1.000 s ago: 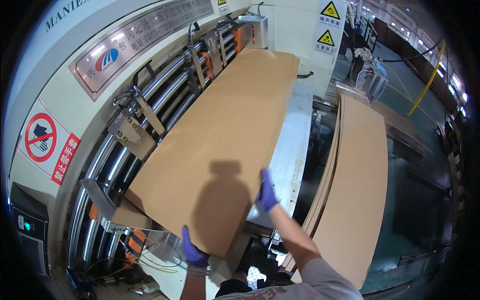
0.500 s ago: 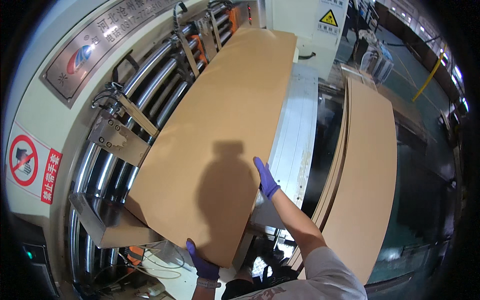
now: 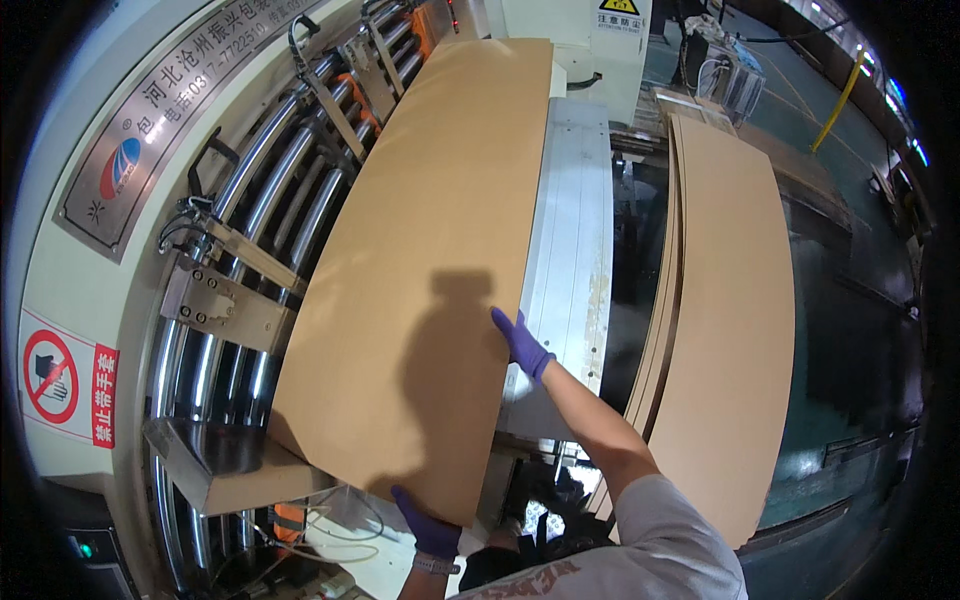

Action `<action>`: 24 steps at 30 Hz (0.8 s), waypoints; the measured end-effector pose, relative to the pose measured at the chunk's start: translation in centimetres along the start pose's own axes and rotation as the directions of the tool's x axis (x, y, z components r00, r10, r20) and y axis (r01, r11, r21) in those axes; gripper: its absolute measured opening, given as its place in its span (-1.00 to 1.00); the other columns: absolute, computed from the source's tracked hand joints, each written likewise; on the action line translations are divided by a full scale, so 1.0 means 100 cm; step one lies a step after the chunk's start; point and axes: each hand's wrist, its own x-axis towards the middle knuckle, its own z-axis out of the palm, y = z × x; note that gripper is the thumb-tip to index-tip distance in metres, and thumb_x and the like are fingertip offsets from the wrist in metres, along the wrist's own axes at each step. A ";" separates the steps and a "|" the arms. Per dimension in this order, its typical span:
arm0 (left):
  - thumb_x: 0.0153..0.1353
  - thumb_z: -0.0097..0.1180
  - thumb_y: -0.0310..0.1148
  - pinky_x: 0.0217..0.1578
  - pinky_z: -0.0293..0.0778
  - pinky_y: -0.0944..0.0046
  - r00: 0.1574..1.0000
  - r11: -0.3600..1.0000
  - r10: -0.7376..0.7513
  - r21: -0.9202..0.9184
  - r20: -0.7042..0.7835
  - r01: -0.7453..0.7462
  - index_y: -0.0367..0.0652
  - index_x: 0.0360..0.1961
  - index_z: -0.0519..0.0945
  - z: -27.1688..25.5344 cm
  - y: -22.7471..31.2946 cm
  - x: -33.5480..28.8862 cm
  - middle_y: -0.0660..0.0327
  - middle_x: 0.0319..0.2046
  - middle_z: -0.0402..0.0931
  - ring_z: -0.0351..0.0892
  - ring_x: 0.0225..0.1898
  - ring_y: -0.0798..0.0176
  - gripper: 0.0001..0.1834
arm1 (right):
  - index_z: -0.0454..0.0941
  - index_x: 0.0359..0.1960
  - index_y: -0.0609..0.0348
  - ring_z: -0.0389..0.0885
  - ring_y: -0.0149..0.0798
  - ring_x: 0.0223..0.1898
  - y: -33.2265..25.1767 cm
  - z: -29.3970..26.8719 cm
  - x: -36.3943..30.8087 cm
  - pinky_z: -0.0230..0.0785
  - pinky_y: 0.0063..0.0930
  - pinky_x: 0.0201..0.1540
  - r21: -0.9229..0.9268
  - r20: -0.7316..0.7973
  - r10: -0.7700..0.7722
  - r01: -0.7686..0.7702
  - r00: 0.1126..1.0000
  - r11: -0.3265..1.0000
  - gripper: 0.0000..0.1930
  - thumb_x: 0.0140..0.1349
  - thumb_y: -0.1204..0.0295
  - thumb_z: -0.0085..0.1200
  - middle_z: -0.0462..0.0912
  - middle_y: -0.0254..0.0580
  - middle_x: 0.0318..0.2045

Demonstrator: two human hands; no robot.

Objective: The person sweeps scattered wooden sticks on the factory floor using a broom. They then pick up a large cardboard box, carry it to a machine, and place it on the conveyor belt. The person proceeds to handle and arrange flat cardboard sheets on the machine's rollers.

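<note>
A long brown cardboard sheet (image 3: 400,260) lies along a row of metal rollers (image 3: 285,180), with a dark shadow on its surface. My left hand (image 3: 428,525), in a purple glove, grips its near end, thumb on top and the other fingers hidden below. Farther up the right-hand long edge, my right hand (image 3: 522,342), also purple-gloved, holds the sheet with its thumb over the top; its other fingers are mostly hidden. A bent metal guide (image 3: 235,470) adjoins the sheet's near left corner.
A pale machine frame (image 3: 60,260) with a no-hands sign (image 3: 50,378) borders the left side. Right of the sheet runs a light metal table (image 3: 570,230). Beyond it lies a stack of cardboard sheets (image 3: 735,330). Loose cables (image 3: 340,530) hang near the guide.
My view has turned slightly, shifting the machine and sheets in the picture. Both hands keep hold of the same edges, and the sheet shows little movement against the rollers.
</note>
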 end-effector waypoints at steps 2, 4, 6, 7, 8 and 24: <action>0.17 -0.22 0.29 0.14 0.22 0.06 0.999 0.999 -0.050 -0.007 0.017 0.051 -0.06 0.20 0.23 0.003 0.005 0.004 0.17 0.14 0.26 0.26 0.15 0.09 -0.24 | -0.27 0.34 0.27 -0.03 -0.31 0.33 0.008 -0.004 -0.002 -0.22 -0.36 0.33 -0.071 0.067 -0.155 0.160 0.986 0.985 -0.31 0.37 0.10 -0.31 0.07 0.08 0.29; 0.18 -0.21 0.27 0.13 0.24 0.08 0.999 0.991 -0.049 0.126 -0.007 0.049 -0.07 0.20 0.23 0.013 0.013 -0.005 0.17 0.12 0.28 0.28 0.13 0.12 -0.26 | -0.41 0.31 0.34 -0.13 -0.27 0.36 -0.016 0.004 -0.011 -0.34 -0.33 0.35 -0.151 0.102 -0.141 0.156 0.985 0.976 -0.14 0.30 -0.03 -0.24 -0.05 0.09 0.33; 0.22 -0.22 0.24 0.13 0.25 0.10 0.999 0.961 -0.045 0.271 -0.005 0.045 -0.08 0.20 0.21 0.030 0.027 -0.023 0.17 0.12 0.27 0.30 0.12 0.14 -0.28 | -0.45 0.29 0.43 -0.17 -0.22 0.37 -0.054 0.041 -0.029 -0.36 -0.33 0.35 0.037 -0.176 -0.009 0.016 0.984 0.999 -0.02 0.23 -0.08 -0.14 -0.09 0.08 0.33; 0.23 -0.23 0.22 0.08 0.31 0.09 0.998 0.875 0.063 0.481 0.003 -0.056 -0.09 0.20 0.21 0.043 0.036 -0.038 0.15 0.11 0.30 0.33 0.10 0.13 -0.30 | -0.46 0.29 0.43 -0.17 -0.20 0.37 -0.066 0.062 -0.037 -0.35 -0.34 0.35 0.023 -0.186 -0.092 0.098 0.978 0.995 0.00 0.22 -0.09 -0.12 -0.10 0.08 0.33; 0.25 -0.26 0.20 0.05 0.35 0.08 0.992 0.920 0.120 0.380 -0.047 -0.093 -0.08 0.20 0.20 0.044 0.040 -0.042 0.15 0.10 0.32 0.36 0.08 0.12 -0.32 | -0.46 0.28 0.43 -0.18 -0.19 0.37 -0.078 0.079 -0.040 -0.34 -0.35 0.35 0.000 -0.201 -0.186 0.190 0.962 0.982 0.01 0.21 -0.09 -0.10 -0.11 0.08 0.33; 0.30 -0.15 0.00 -0.16 0.51 0.22 0.355 -0.353 -0.683 0.715 -0.638 0.604 -0.25 -0.04 0.44 -0.090 -0.062 -0.038 0.08 -0.28 0.56 0.58 -0.24 0.14 -0.50 | 0.39 0.04 0.23 0.58 -0.16 -0.23 -0.054 -0.086 -0.172 0.39 -0.29 -0.09 -0.195 0.100 -0.048 0.067 0.994 0.979 -0.45 0.24 0.00 -0.13 0.60 -0.12 -0.22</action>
